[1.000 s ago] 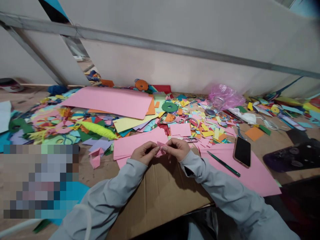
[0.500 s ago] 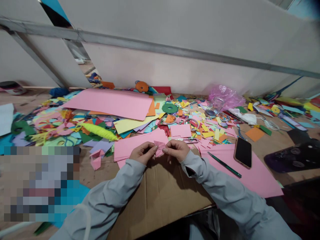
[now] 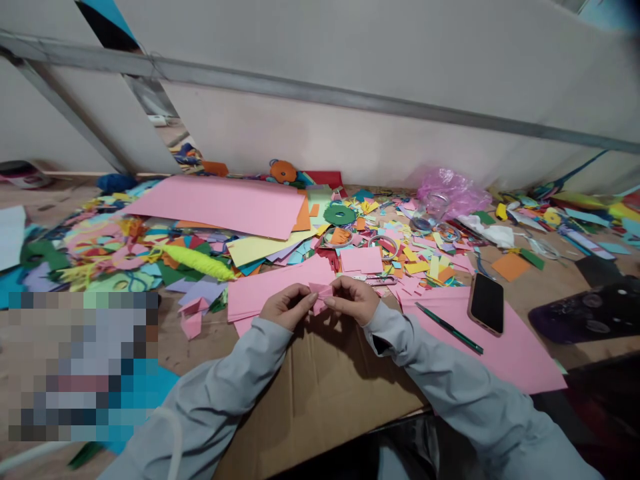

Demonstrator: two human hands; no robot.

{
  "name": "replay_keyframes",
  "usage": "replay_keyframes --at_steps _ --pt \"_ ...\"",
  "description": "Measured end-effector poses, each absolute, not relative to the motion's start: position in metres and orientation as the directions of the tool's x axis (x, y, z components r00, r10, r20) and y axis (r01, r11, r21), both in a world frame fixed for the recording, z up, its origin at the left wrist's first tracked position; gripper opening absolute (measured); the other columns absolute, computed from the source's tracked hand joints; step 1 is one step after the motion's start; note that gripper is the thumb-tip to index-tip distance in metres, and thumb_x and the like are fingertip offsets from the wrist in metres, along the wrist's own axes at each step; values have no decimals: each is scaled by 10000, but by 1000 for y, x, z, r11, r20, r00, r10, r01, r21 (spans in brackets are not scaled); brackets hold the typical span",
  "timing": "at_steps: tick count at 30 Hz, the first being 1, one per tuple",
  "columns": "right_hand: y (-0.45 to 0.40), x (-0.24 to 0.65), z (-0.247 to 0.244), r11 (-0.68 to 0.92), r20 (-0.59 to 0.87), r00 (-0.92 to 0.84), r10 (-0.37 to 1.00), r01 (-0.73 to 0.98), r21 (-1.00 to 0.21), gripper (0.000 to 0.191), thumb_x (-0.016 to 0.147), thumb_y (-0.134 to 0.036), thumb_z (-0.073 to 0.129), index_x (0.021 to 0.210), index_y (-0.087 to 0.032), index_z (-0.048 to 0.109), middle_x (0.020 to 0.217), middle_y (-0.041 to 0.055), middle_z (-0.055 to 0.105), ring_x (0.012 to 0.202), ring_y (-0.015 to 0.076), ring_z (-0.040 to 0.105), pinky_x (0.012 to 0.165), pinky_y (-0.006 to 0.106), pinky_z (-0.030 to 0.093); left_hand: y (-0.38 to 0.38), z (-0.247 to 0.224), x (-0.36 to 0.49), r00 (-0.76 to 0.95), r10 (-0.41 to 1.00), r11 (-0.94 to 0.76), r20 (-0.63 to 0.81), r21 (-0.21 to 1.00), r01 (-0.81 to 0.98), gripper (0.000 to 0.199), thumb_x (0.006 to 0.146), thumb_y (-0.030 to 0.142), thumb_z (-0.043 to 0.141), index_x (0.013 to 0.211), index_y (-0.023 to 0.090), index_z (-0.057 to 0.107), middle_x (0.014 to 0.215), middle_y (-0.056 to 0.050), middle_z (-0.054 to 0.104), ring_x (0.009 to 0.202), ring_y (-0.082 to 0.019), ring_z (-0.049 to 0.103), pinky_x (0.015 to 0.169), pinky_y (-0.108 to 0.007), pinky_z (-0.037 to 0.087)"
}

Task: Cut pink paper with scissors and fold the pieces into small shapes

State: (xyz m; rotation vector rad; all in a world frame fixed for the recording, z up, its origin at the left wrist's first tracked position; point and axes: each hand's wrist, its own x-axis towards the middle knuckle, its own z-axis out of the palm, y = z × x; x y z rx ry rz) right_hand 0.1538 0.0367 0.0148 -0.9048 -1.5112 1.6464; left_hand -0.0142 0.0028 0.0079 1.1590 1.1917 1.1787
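Observation:
A small folded piece of pink paper point(image 3: 321, 297) is pinched between my two hands, above the back edge of a brown cardboard sheet point(image 3: 325, 393). My left hand point(image 3: 289, 305) grips its left side between thumb and forefinger. On the right side, my right hand point(image 3: 354, 299) holds it the same way. Pink sheets point(image 3: 250, 297) lie just behind my left hand. Another folded pink piece point(image 3: 193, 319) rests on the table to the left. Right of my right hand, a green pen point(image 3: 449, 328) and a phone point(image 3: 487, 303) lie on a large pink sheet point(image 3: 525, 360).
Many coloured paper scraps point(image 3: 425, 260) cover the back of the table. A large pink sheet point(image 3: 225, 203), yellow yarn point(image 3: 197, 263), tape rings point(image 3: 384, 247) and a pink plastic bag point(image 3: 453, 192) lie among them. A dark case point(image 3: 590, 312) is at the right.
The pink paper between my fingertips has shifted slightly and looks a little more spread out. Both hands keep their pinch on it and have hardly moved.

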Motion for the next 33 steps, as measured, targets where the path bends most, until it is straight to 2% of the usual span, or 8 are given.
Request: replay_keyframes --at_steps 3,9,14,18,26,28,30,33 --pt "36 152 13 -102 -47 -477 877 -91 -991 305 654 -400 722 728 -155 556 633 -24 620 472 86 561 435 192 470 2 8 -13 67 996 58 -57 998 -14 300 708 434 661 652 168 533 445 64 516 379 -68 452 376 -180 357" --pt "38 153 9 -201 -131 -461 878 -108 -974 317 593 -386 762 653 -148 561 561 -29 619 358 89 538 327 182 432 2 5 -12 128 990 56 -50 998 -41 309 714 448 652 698 167 524 458 63 534 400 -80 483 402 -190 383" --pt "39 153 10 -196 -125 -479 869 -101 -975 310 594 -383 762 634 -130 587 565 -21 618 359 78 538 331 174 442 4 2 -15 140 989 57 -48 996 -62 311 711 439 658 718 168 505 435 72 522 367 -67 461 385 -174 356" --pt "39 154 11 -191 -120 -498 859 -94 -977 318 647 -422 721 699 -139 584 584 -28 608 376 80 552 325 166 434 6 1 -17 112 992 69 -64 997 -42 328 702 444 664 695 173 481 422 73 511 347 -65 455 358 -164 333" --pt "39 155 8 -123 -78 -462 884 -69 -990 280 690 -405 683 675 -156 554 518 -43 554 379 92 533 340 184 433 6 1 -16 100 993 58 -55 998 -31 309 709 433 657 679 172 494 414 66 524 345 -68 457 364 -166 333" --pt "39 157 11 -43 -25 -463 886 -29 -999 242 736 -394 646 755 -162 580 551 -36 567 414 96 544 385 198 449 6 2 -17 104 993 59 -58 998 -14 302 722 435 641 686 175 492 409 67 521 334 -70 447 353 -166 321" --pt "40 160 16 134 96 -455 885 51 -990 194 771 -336 618 868 -169 611 665 -6 617 501 102 575 478 219 479 6 2 -18 103 993 61 -61 998 5 296 731 436 627 695 179 485 402 70 514 326 -72 436 346 -166 312" --pt "41 164 24 416 272 -498 823 203 -887 138 782 -216 590 901 -181 650 824 38 656 671 129 601 612 246 483 6 0 -19 87 995 42 -45 998 39 289 737 434 614 693 181 483 409 69 513 350 -75 450 368 -168 335"
